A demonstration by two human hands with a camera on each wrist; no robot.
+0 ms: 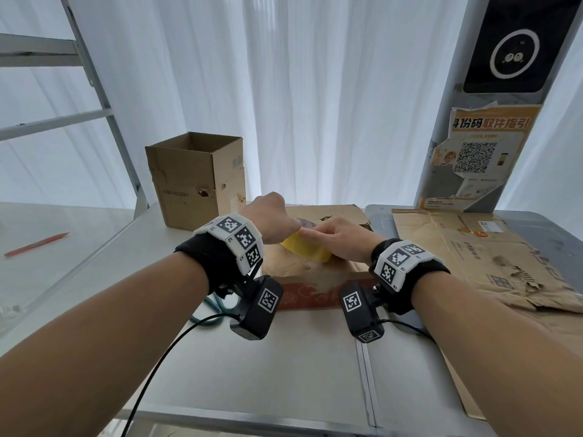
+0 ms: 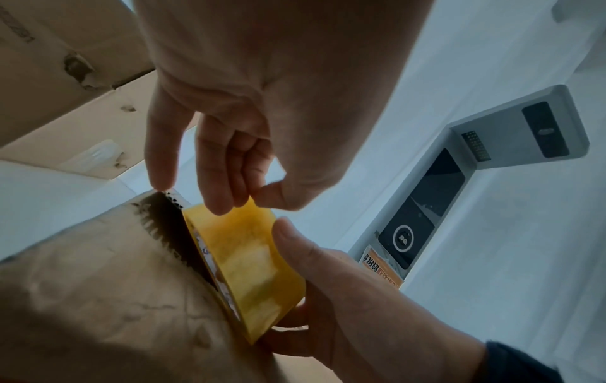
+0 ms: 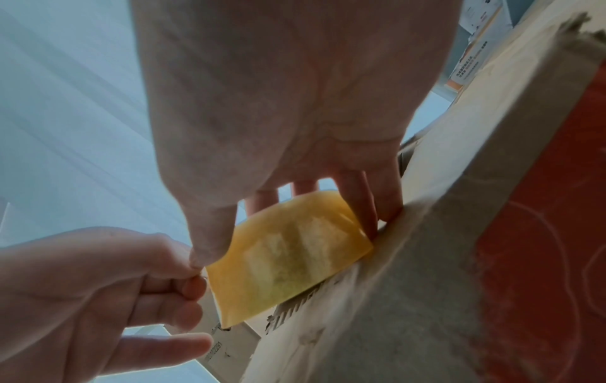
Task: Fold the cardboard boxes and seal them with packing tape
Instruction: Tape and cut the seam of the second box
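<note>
A yellow roll of packing tape [image 1: 307, 249] stands on edge on top of a closed cardboard box [image 1: 315, 272] with a red front side. My right hand [image 1: 336, 238] grips the roll [image 3: 285, 256], thumb on one side and fingers on the other. My left hand [image 1: 273, 216] is at the roll's left. Its thumb and curled fingers pinch the tape's loose end [image 2: 254, 203] at the top of the roll [image 2: 252, 259], with the index finger pointing down beside it. A torn, jagged edge runs along the box top [image 2: 98, 285] next to the roll.
An upright open cardboard box [image 1: 195, 181] stands at the back left. Flattened cardboard [image 1: 473, 257] lies to the right, before a grey kiosk pillar [image 1: 504, 89]. A red pen [image 1: 34, 244] lies far left. Something with teal loops [image 1: 214, 307] lies under my left wrist.
</note>
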